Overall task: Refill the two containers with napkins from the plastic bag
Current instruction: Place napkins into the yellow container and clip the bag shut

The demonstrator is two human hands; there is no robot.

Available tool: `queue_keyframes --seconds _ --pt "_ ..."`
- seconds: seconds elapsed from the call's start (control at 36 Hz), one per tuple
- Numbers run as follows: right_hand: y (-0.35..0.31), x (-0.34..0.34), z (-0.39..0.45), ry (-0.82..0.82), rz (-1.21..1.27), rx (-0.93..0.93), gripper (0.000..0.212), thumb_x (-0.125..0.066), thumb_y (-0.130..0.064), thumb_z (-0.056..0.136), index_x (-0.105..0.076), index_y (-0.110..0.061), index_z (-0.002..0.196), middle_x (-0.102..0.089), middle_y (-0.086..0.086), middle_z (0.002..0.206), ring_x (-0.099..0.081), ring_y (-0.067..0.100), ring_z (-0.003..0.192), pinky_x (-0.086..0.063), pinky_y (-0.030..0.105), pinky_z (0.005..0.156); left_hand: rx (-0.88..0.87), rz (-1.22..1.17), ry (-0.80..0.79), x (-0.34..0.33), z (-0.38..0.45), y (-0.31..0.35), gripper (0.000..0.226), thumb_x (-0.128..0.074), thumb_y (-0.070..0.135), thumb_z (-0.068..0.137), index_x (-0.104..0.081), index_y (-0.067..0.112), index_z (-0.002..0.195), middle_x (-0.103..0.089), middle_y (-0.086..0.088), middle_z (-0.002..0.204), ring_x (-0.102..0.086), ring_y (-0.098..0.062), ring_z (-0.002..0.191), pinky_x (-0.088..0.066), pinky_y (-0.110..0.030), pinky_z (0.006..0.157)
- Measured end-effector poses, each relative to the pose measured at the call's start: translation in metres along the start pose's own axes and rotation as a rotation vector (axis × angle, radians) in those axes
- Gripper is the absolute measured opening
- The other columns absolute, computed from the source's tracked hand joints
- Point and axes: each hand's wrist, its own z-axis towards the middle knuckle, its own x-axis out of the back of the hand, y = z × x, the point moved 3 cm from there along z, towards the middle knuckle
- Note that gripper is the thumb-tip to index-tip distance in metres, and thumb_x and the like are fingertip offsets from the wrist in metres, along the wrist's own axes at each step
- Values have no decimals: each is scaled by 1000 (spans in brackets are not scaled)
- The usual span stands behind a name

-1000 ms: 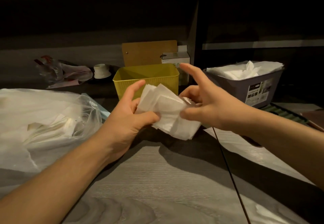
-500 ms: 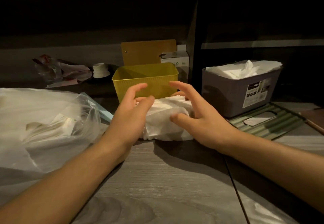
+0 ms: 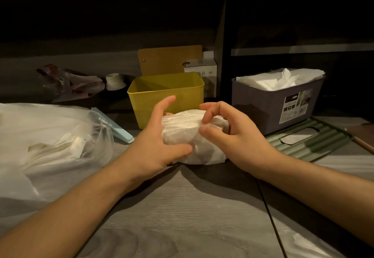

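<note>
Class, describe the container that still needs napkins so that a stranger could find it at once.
Start at the wooden table and look just beyond the two hands to its back edge. The yellow tub stands there, left of the grey tub. Unlike the grey one, heaped with white napkins, it looks empty.

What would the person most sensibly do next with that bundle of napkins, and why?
Probably lift the napkin stack and lower it into the yellow container just behind it. The left hand and right hand both grip the stack on the table, the yellow container looks empty, and the grey container already brims with napkins.
</note>
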Motion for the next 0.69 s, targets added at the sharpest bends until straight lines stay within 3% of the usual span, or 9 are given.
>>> queue_keyframes --seconds 0.08,0.17,0.25,0.31,0.36,0.44,0.53,0.61,0.69 --pt "0 0 1 -127 33 -49 52 -73 -14 87 -44 -39 122 -52 -16 130 -65 17 97 -58 37 84 6 57 13 0 -1 2 100 -70 -6 83 -24 54 148 -59 8 120 -68 -7 97 -60 -29 80" --pt "2 3 5 -198 13 -68 82 -72 -5 86 -28 -44 143 -55 -9 128 -66 11 102 -58 31 89 -20 94 21 2 -3 3 96 -63 -9 85 -26 55 147 -59 4 117 -68 -11 88 -59 -25 74" --pt "1 8 8 -155 14 -48 81 -68 -4 89 -28 -46 145 -60 -5 116 -67 12 100 -57 38 92 -30 83 25 3 -2 4 95 -60 -11 86 -28 54 147 -56 4 117 -66 -12 76 -55 -25 66" --pt "-2 10 8 -163 -28 -21 85 -67 -3 89 -23 -47 147 -57 -6 115 -65 10 97 -57 37 90 -26 85 8 4 -2 3 95 -62 -8 85 -26 57 146 -53 5 122 -66 -11 83 -56 -26 72" --pt "-4 7 6 -248 -52 -17 94 -66 0 89 -13 -46 151 -57 -4 110 -67 9 81 -60 31 77 -13 127 -17 3 -2 2 95 -64 -1 85 -22 61 144 -50 9 129 -65 -9 96 -57 -28 82" --pt "-7 1 3 -357 -91 -36 101 -63 1 90 -1 -44 155 -56 -8 97 -61 -2 60 -50 17 61 8 175 -14 3 -3 1 94 -64 2 86 -20 60 145 -46 10 131 -63 -12 99 -54 -25 78" --pt "-7 4 5 -329 -104 -43 100 -61 -1 92 1 -47 154 -65 3 88 -55 5 55 -50 22 58 5 161 -7 5 -2 0 91 -66 2 86 -24 57 144 -46 11 129 -63 -11 97 -55 -21 74" --pt "-6 6 5 -367 -139 -53 101 -63 -4 93 4 -49 153 -67 6 102 -58 8 57 -51 21 59 4 159 -34 6 -3 1 84 -74 15 88 -27 56 144 -46 24 128 -58 -2 108 -53 -19 84" --pt "-5 10 6 -315 -68 -73 103 -69 -3 89 -4 -49 154 -63 -4 120 -71 9 87 -59 26 77 -4 179 -12 7 -3 1 78 -77 21 86 -35 55 142 -51 22 128 -59 -5 112 -54 -27 92"
